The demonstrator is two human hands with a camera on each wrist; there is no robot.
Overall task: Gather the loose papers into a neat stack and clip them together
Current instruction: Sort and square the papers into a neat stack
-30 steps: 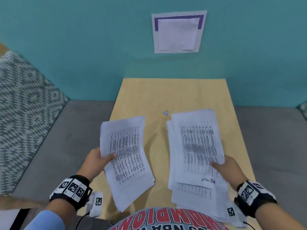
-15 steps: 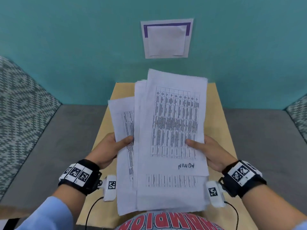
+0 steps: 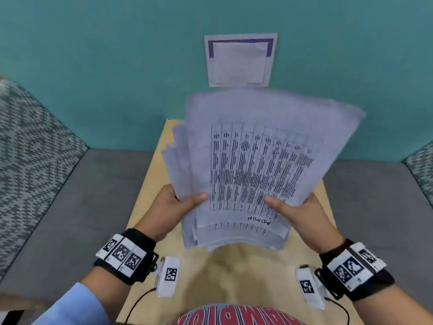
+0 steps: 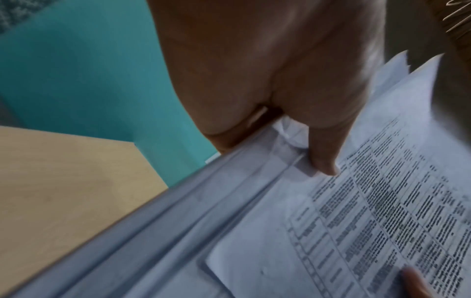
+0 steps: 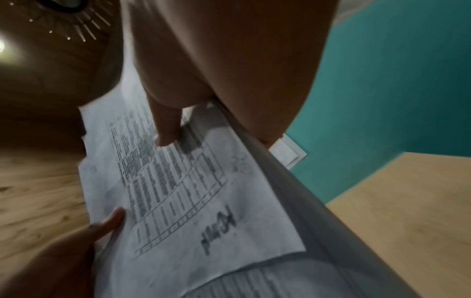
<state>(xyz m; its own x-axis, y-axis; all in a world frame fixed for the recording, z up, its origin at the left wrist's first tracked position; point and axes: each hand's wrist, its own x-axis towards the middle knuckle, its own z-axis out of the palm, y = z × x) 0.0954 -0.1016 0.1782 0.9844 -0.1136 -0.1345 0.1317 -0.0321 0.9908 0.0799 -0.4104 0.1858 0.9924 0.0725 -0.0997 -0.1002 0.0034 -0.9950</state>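
Above the table (image 3: pixel 150 202), hands gripping papers (image 3: pixel 255 165), thumbs on top

The papers (image 3: pixel 255 165) are thin matt white sheets printed with black tables. The bench (image 3: pixel 150 207) is smooth pale wood-grain with a dull sheen. Beside it lies matt grey carpet (image 3: pixel 77 207).
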